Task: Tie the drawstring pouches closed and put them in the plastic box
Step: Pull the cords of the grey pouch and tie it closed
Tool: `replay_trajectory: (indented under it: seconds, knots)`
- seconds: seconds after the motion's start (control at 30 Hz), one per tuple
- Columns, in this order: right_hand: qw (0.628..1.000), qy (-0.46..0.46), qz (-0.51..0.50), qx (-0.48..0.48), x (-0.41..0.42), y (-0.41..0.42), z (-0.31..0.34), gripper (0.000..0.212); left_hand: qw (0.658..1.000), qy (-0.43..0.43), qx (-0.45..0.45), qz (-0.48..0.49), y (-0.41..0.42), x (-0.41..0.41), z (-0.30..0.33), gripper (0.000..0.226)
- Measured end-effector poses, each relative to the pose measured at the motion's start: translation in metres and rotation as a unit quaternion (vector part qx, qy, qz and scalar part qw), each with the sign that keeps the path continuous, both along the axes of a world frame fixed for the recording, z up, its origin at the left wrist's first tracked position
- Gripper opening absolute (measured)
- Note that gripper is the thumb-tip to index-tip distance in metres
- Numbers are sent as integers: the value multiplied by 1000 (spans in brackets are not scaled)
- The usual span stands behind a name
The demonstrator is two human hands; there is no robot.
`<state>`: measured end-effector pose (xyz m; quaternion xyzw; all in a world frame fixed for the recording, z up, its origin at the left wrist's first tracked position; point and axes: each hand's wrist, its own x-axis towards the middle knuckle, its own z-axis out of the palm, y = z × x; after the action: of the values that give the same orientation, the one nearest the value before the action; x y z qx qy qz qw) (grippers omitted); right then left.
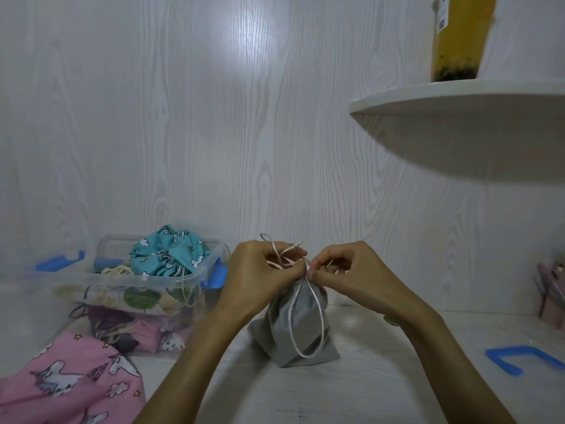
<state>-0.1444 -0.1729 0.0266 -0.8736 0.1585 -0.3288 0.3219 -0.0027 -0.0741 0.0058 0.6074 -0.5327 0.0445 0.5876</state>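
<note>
The person was in the middle of the tying step. The grey pouch (pixel 295 328) stood upright on the tabletop (pixel 382 377), well in from its front edge and a little right of the plastic box (pixel 146 280). Both hands met at its gathered neck. The left hand (pixel 260 270) had its fingers curled round strands of the pale satin cord (pixel 305 325), and the right hand (pixel 342 270) pinched the cord right at the knot, thumb against fingertips. Loose ends stuck up between the hands, and one long loop hung down the front of the pouch almost to its base.

I judged the knot half made. The next move would likely call for drawing the strands apart to cinch it snug while the neck stayed bunched, then carrying the pouch leftward into the box.

The box sat toward the table's left rear, against the wall, already heaped: a teal printed pouch (pixel 168 255) rode above its rim, with other patterned pouches beneath. A pink unicorn pouch (pixel 61 384) lay at the front left corner, seemingly not yet tied.

As for writing, the teal pouch bore some small print, too small to read. The yellow drink cup (pixel 458 35) on the shelf (pixel 458 96) carried a white label with what looked like a code square, also illegible.
</note>
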Motion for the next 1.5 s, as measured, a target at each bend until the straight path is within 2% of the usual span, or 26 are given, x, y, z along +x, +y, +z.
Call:
replay_trajectory:
  seconds: [0.17,0.3,0.37,0.47,0.57,0.67,0.87,1.03,1.13,1.3,1.5]
  knots:
    - [998,7,22,51,-3,-4,3,10,998,-45,-46,29,-2,4,-3,7]
    - [986,8,38,161,-1,-4,2,19,994,-73,-65,53,-1,7,-3,17]
    - [983,17,68,170,0,-2,0,21,992,-96,-68,53,-1,9,-3,21]
    - [981,17,71,179,1,-2,-2,19,992,-100,-70,31,-1,13,-5,30]
    - [979,6,37,199,1,-4,-4,17,996,-75,-33,-17,-1,13,-6,29]
    - [986,-16,-11,163,1,-6,-5,12,995,-97,21,-24,-2,17,-6,27]
    - [991,-59,-48,111,-5,-16,0,5,979,-177,53,83,4,24,-1,15]
    - [993,-9,-42,112,-14,-21,2,9,976,-186,79,75,4,24,-1,11]
    - [994,51,-80,59,-16,-26,3,14,975,-182,114,55,2,24,-2,12]
    - [975,112,-179,-66,-7,-23,0,10,970,-175,164,34,0,26,-4,15]
    - [966,169,-172,-90,7,-14,-3,12,963,-142,227,1,1,42,-11,13]
